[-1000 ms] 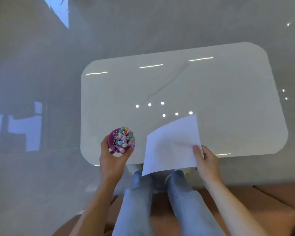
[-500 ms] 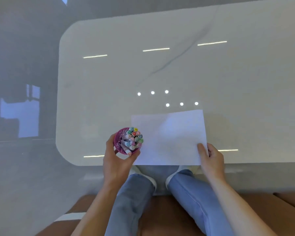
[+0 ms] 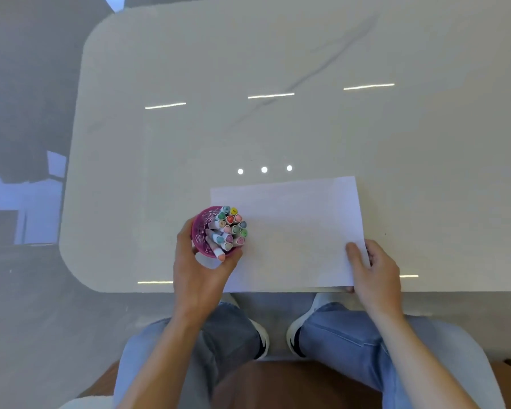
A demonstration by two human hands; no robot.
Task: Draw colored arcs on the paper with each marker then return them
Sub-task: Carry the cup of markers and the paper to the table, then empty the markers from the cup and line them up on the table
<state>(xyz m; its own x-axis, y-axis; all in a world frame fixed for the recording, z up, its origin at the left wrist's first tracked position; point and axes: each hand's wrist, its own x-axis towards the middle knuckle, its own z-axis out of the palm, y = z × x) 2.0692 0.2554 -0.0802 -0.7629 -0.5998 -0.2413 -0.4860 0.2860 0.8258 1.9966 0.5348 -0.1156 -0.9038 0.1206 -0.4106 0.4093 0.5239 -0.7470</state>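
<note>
left hand (image 3: 199, 271) wrapped round cup (image 3: 207, 231) of markers (image 3: 229, 228), parking it handy | right hand (image 3: 375, 270) pinches paper (image 3: 295, 231) corner, squaring it

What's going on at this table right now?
A person grips a pink cup of capped markers in the left hand, at the left edge of a blank sheet of paper. The right hand pinches the sheet's near right corner on the white table. No marker is out, and nothing is drawn yet.
</note>
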